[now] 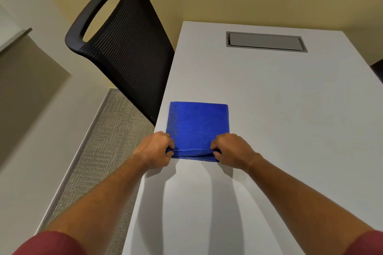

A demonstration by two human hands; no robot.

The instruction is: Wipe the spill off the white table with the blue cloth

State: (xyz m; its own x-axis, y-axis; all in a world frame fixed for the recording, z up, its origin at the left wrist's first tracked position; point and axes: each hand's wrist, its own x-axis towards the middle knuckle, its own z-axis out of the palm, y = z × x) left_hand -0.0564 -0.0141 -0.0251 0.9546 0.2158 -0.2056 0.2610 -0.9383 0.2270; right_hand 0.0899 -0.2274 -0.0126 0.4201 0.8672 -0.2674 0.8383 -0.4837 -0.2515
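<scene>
A blue cloth, folded into a square, lies flat on the white table near its left edge. My left hand pinches the cloth's near left corner. My right hand pinches the near right corner. The near edge of the cloth is slightly lifted between the two hands, showing several layers. I cannot make out any spill on the table surface.
A black mesh office chair stands against the table's left edge, just beyond the cloth. A grey cable hatch is set into the far part of the tabletop. Grey carpet lies left of the table.
</scene>
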